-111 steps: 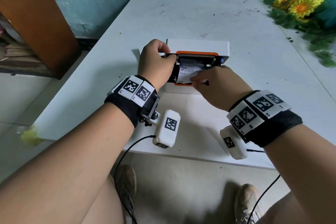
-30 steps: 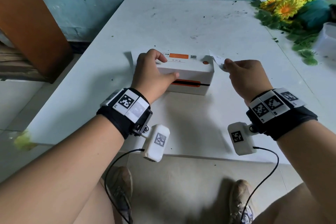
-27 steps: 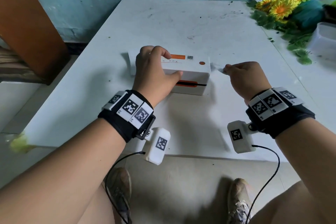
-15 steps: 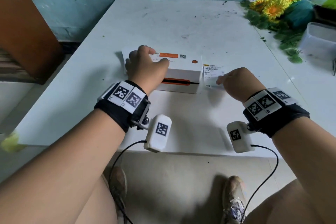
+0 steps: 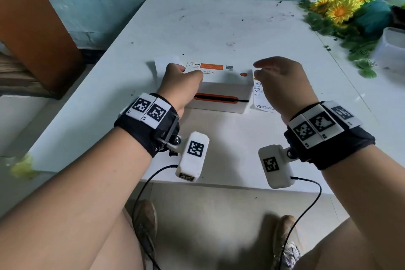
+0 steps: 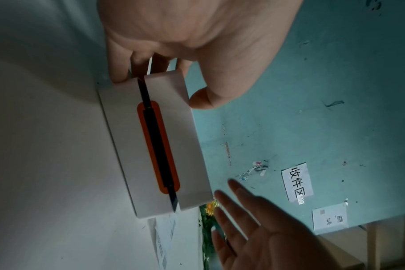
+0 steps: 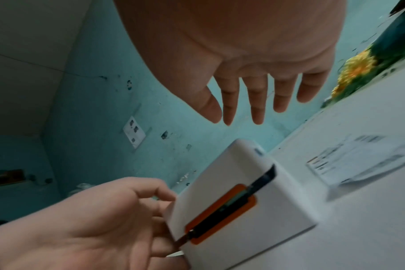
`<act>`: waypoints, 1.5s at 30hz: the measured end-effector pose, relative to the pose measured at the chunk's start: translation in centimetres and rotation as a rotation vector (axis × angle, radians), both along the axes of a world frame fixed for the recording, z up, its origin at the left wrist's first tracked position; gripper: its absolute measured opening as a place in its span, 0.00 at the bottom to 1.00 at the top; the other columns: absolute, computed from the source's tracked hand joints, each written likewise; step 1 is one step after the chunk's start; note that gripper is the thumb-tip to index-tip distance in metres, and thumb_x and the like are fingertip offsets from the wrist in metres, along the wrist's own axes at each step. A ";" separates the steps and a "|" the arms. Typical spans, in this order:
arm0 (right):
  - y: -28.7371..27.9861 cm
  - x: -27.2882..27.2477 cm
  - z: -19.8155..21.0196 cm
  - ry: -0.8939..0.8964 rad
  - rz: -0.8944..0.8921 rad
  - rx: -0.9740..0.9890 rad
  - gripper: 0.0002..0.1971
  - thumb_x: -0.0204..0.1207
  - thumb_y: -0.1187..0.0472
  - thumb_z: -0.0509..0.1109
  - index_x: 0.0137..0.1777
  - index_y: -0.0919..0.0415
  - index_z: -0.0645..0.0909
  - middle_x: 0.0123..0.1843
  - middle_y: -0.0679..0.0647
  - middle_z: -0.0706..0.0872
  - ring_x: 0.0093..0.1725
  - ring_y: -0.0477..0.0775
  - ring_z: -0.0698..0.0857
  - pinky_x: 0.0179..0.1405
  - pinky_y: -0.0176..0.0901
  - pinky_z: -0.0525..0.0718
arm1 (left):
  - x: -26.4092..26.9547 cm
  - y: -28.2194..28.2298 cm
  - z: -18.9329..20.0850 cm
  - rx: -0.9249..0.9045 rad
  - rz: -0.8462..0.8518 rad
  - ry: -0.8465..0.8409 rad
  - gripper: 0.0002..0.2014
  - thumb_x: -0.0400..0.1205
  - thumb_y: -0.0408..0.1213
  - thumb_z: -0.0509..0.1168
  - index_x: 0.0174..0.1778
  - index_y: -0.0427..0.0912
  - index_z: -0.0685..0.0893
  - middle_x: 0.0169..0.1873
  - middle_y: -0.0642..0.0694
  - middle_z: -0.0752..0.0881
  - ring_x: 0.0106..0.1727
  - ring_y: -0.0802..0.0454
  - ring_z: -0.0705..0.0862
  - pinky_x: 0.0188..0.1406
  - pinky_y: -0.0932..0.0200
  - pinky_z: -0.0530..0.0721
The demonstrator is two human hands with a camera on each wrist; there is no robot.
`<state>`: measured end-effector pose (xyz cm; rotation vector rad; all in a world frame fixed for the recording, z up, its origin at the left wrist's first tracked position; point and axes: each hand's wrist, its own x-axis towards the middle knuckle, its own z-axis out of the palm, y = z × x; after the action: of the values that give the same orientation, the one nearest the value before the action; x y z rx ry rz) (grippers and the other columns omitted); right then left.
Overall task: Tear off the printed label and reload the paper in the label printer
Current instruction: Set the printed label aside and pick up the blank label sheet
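The white label printer (image 5: 221, 87) with its orange-framed slot (image 6: 158, 146) sits lid-down in the middle of the table. My left hand (image 5: 185, 71) grips its left end, thumb on top and fingers curled behind the end (image 6: 158, 90). The torn printed label (image 5: 259, 96) lies flat on the table just right of the printer, also in the right wrist view (image 7: 358, 159). My right hand (image 5: 263, 70) hovers above the label and the printer's right end, fingers straight and spread (image 7: 243, 113), holding nothing. No paper shows in the slot.
A white sheet (image 5: 166, 62) lies behind the printer's left end. Artificial sunflowers (image 5: 341, 11) and a translucent plastic tub (image 5: 392, 50) stand at the table's (image 5: 219, 28) far right. A brown cabinet (image 5: 32, 28) stands off the left side. The table's near edge is below my wrists.
The printer lid, open 3.7 s ago, is closed. My right hand carried the torn label right, laid it on the table, let go and lifted, fingers spread. My left hand stays on the printer.
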<state>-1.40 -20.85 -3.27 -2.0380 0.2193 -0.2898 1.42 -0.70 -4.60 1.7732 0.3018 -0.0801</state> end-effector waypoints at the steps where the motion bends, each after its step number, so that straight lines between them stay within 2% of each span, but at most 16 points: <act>1: 0.9 -0.1 0.3 -0.035 0.020 0.036 0.14 0.78 0.60 0.70 0.60 0.49 0.92 0.63 0.46 0.93 0.67 0.45 0.90 0.72 0.48 0.86 | 0.1 0.2 -0.2 0.007 -0.004 -0.008 0.08 0.81 0.33 0.66 0.51 0.48 0.74 0.47 0.47 0.74 0.48 0.48 0.67 0.45 0.50 0.65; 7: 5.6 -0.6 1.5 -0.201 0.139 0.174 0.14 0.80 0.67 0.68 0.56 0.53 0.94 0.56 0.45 0.95 0.60 0.40 0.92 0.64 0.34 0.87 | -0.3 1.4 -0.2 -0.054 -0.059 0.003 0.04 0.76 0.40 0.67 0.44 0.51 0.79 0.49 0.47 0.77 0.50 0.48 0.75 0.52 0.48 0.73; 12: 9.1 -0.4 1.4 -0.048 0.271 0.488 0.11 0.82 0.70 0.70 0.49 0.56 0.92 0.57 0.63 0.96 0.58 0.60 0.95 0.55 0.39 0.86 | 0.1 2.9 -0.2 -0.090 -0.056 0.030 0.01 0.84 0.40 0.67 0.47 0.50 0.81 0.48 0.39 0.81 0.52 0.45 0.83 0.63 0.46 0.86; 14: 10.3 -0.4 1.0 0.101 0.341 0.588 0.08 0.85 0.65 0.70 0.52 0.56 0.91 0.63 0.64 0.95 0.60 0.60 0.95 0.57 0.45 0.82 | 0.5 3.7 -0.3 -0.113 -0.012 0.055 0.07 0.89 0.36 0.62 0.50 0.50 0.85 0.55 0.38 0.91 0.61 0.40 0.91 0.74 0.43 0.88; 16: 11.0 -0.3 0.7 0.226 0.391 0.664 0.07 0.88 0.60 0.70 0.54 0.54 0.90 0.65 0.61 0.94 0.63 0.58 0.94 0.63 0.48 0.82 | 1.2 4.6 -0.7 -0.104 0.020 0.047 0.11 0.93 0.41 0.60 0.56 0.48 0.88 0.57 0.42 0.93 0.62 0.41 0.92 0.69 0.45 0.89; 19: 11.6 0.1 0.2 0.308 0.460 0.717 0.12 0.91 0.54 0.67 0.66 0.55 0.88 0.69 0.51 0.91 0.69 0.54 0.89 0.77 0.50 0.79 | 2.3 5.7 -0.8 -0.029 0.070 0.004 0.20 0.95 0.53 0.57 0.52 0.48 0.90 0.52 0.45 0.91 0.61 0.41 0.89 0.64 0.48 0.85; 21: 11.7 0.4 0.1 0.346 0.495 0.713 0.20 0.91 0.50 0.66 0.79 0.56 0.82 0.80 0.48 0.84 0.78 0.54 0.84 0.83 0.50 0.76 | 3.1 6.5 -0.8 0.022 0.103 -0.013 0.22 0.97 0.53 0.54 0.62 0.44 0.91 0.52 0.49 0.87 0.63 0.44 0.84 0.62 0.53 0.77; 24: 11.9 0.7 0.2 0.377 0.499 0.698 0.25 0.91 0.48 0.66 0.84 0.57 0.77 0.86 0.48 0.78 0.83 0.55 0.79 0.88 0.51 0.72 | 4.2 7.3 -0.9 0.006 0.125 0.008 0.26 0.97 0.54 0.53 0.76 0.41 0.88 0.62 0.47 0.83 0.66 0.44 0.81 0.69 0.52 0.77; 27: 12.0 0.7 0.4 0.345 0.485 0.630 0.21 0.91 0.50 0.66 0.80 0.56 0.82 0.86 0.52 0.80 0.82 0.55 0.82 0.88 0.53 0.74 | 5.1 7.9 -1.5 0.017 0.091 0.051 0.21 0.95 0.55 0.56 0.67 0.44 0.88 0.58 0.45 0.83 0.62 0.42 0.81 0.69 0.49 0.80; 29: 12.1 0.7 0.2 0.301 0.463 0.546 0.10 0.92 0.53 0.67 0.60 0.50 0.90 0.76 0.55 0.88 0.74 0.51 0.88 0.82 0.52 0.81 | 5.4 7.9 -2.0 0.024 0.078 0.053 0.14 0.94 0.52 0.62 0.56 0.47 0.87 0.52 0.42 0.85 0.57 0.41 0.84 0.59 0.50 0.79; 30: 12.1 0.7 0.1 0.270 0.443 0.509 0.11 0.92 0.55 0.67 0.52 0.49 0.90 0.65 0.49 0.94 0.65 0.42 0.92 0.74 0.43 0.86 | 5.5 8.0 -2.4 0.028 0.060 0.044 0.11 0.92 0.49 0.67 0.56 0.46 0.88 0.54 0.40 0.88 0.59 0.40 0.87 0.60 0.51 0.81; 32: 12.1 0.7 -0.2 0.210 0.415 0.397 0.10 0.91 0.56 0.68 0.57 0.50 0.91 0.56 0.41 0.96 0.55 0.33 0.92 0.62 0.29 0.87 | 5.6 8.0 -3.1 0.063 -0.020 0.056 0.17 0.88 0.45 0.73 0.72 0.46 0.88 0.66 0.41 0.90 0.70 0.39 0.89 0.71 0.50 0.85; 35: 11.9 0.6 -0.8 0.149 0.384 0.197 0.20 0.90 0.52 0.70 0.78 0.55 0.84 0.86 0.48 0.79 0.81 0.45 0.79 0.77 0.37 0.75 | 6.5 8.3 -4.9 0.302 -0.244 0.072 0.36 0.77 0.55 0.75 0.83 0.47 0.83 0.77 0.36 0.87 0.80 0.33 0.86 0.81 0.40 0.83; 39: 11.6 0.7 -1.0 0.171 0.373 0.144 0.22 0.88 0.54 0.70 0.81 0.52 0.82 0.95 0.48 0.63 0.91 0.44 0.66 0.83 0.39 0.66 | 6.0 8.0 -4.8 0.821 -0.497 0.126 0.47 0.60 0.69 0.70 0.81 0.69 0.80 0.72 0.51 0.85 0.79 0.43 0.80 0.78 0.42 0.82; 41: 11.5 0.7 -1.0 0.178 0.375 0.153 0.22 0.86 0.55 0.71 0.80 0.52 0.83 0.94 0.49 0.66 0.91 0.44 0.67 0.86 0.43 0.68 | 5.6 7.7 -4.2 0.904 -0.528 0.103 0.49 0.60 0.69 0.72 0.82 0.63 0.81 0.67 0.48 0.87 0.78 0.41 0.81 0.76 0.43 0.84; 45: 11.5 0.0 -1.0 0.273 0.450 0.199 0.22 0.85 0.56 0.75 0.79 0.53 0.84 0.79 0.50 0.85 0.78 0.47 0.82 0.70 0.38 0.75 | 5.4 7.9 -4.1 0.886 -0.434 0.019 0.28 0.72 0.50 0.84 0.69 0.51 0.88 0.69 0.43 0.90 0.69 0.38 0.88 0.61 0.51 0.86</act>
<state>-1.35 -9.33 -4.25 -1.8632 -0.0464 0.2812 6.80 7.25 -8.72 2.6989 -0.0691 -0.3091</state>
